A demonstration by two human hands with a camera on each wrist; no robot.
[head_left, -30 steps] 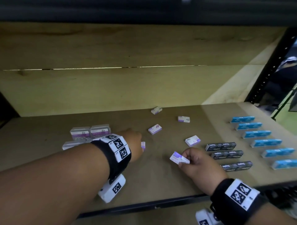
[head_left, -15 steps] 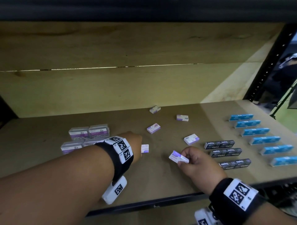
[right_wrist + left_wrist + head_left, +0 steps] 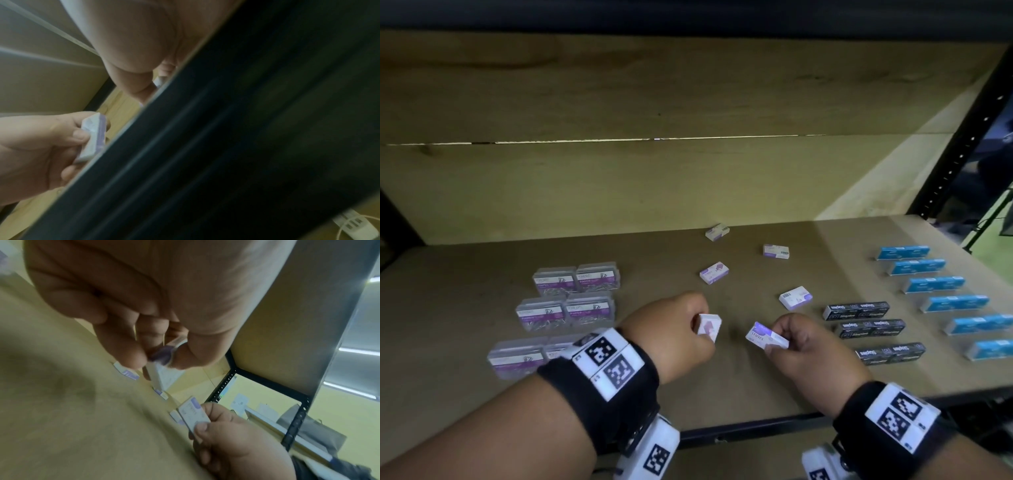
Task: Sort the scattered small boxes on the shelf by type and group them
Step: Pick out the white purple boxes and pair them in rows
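Observation:
Small white-and-purple staple boxes are the scattered items. My left hand (image 3: 691,323) pinches one white-purple box (image 3: 709,328) just above the shelf; in the left wrist view this same box (image 3: 164,375) sits between thumb and fingers. My right hand (image 3: 787,339) pinches a second white-purple box (image 3: 766,337) by its end, a short gap to the right. Several more lie loose behind: one far back (image 3: 717,232), one back right (image 3: 776,251), one in the middle (image 3: 714,273), one by the black boxes (image 3: 795,297).
Clear paper-clip cases (image 3: 577,282) are grouped at the left. Three black staple boxes (image 3: 856,310) form a column right of my right hand. Blue boxes (image 3: 933,284) line the right side. The shelf's dark front edge (image 3: 739,430) runs just below my wrists.
My left hand has picked a small box off the shelf and brought it right, toward the right hand. The right hand has stayed put with its box.

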